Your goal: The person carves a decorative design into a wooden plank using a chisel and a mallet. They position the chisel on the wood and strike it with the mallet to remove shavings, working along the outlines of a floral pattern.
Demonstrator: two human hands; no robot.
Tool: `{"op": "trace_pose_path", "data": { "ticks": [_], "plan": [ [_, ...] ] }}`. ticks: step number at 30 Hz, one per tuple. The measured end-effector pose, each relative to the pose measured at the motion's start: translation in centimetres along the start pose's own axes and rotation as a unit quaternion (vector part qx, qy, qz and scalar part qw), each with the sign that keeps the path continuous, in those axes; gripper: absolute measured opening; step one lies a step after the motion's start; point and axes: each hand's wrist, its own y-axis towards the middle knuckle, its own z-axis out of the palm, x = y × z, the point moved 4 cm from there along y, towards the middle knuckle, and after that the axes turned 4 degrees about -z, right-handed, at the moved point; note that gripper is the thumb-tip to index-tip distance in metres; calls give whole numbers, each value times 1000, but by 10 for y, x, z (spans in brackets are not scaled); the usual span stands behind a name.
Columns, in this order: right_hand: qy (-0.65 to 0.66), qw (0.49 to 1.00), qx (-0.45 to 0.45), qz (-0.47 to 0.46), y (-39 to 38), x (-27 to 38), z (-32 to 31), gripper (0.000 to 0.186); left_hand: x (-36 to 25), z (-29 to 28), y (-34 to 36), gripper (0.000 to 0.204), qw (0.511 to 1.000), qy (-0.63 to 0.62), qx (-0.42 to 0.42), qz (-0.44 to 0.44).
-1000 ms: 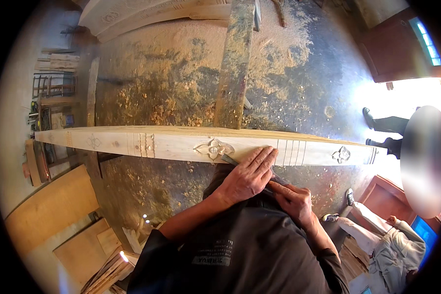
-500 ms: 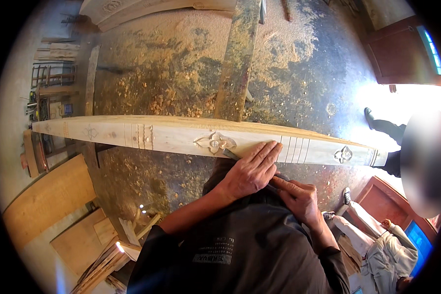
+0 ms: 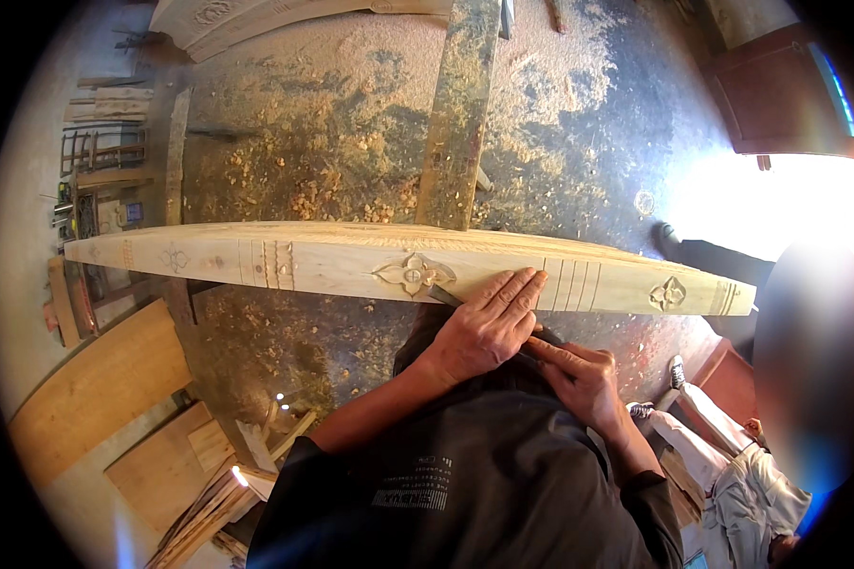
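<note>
A long pale wooden beam (image 3: 342, 274) lies across the view, carved with a four-petal motif (image 3: 413, 275), grooves and a smaller flower. A flat metal chisel (image 3: 443, 296) meets it at the lower edge of the central carving. My left hand (image 3: 484, 327) lies over the chisel, fingers extended side by side onto the beam's face, thumb hidden. My right hand (image 3: 579, 384) is closed around the chisel's rear part, below and right of my left hand, close against my body.
A long board (image 3: 454, 123) runs away behind the beam. Another carved piece (image 3: 256, 21) lies at the top. Wood sheets (image 3: 104, 379) and offcuts stand lower left. Two people are at the right, one in dark trousers (image 3: 707, 266), one in pale trousers (image 3: 693, 446). Shavings litter the floor.
The person in dark trousers at the right has moved leftward, nearer the beam's right end. My hands and the chisel hold nearly the same position on the beam.
</note>
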Motion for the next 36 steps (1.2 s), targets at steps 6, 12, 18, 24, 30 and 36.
{"op": "trace_pose_path", "data": {
  "ticks": [6,12,18,24,30,36],
  "plan": [
    [0,1000,-4,-7,-1,-5,3,43,-1,1,0,27,1000,2,3,-1],
    [-16,999,-7,-29,-3,-13,8,42,2,2,-1,29,999,-27,-13,-17],
    [-23,998,-23,-45,-2,-16,11,42,3,3,0,29,998,-46,-25,-25],
    [-23,998,-27,-61,-4,-22,16,43,3,2,0,24,999,-38,-14,-26],
    [-27,997,-26,-61,3,-22,22,43,8,1,0,23,998,-49,-21,-43],
    [-49,996,-34,-65,-6,-21,16,45,6,1,0,27,999,-26,-21,-16]
  ]
}}
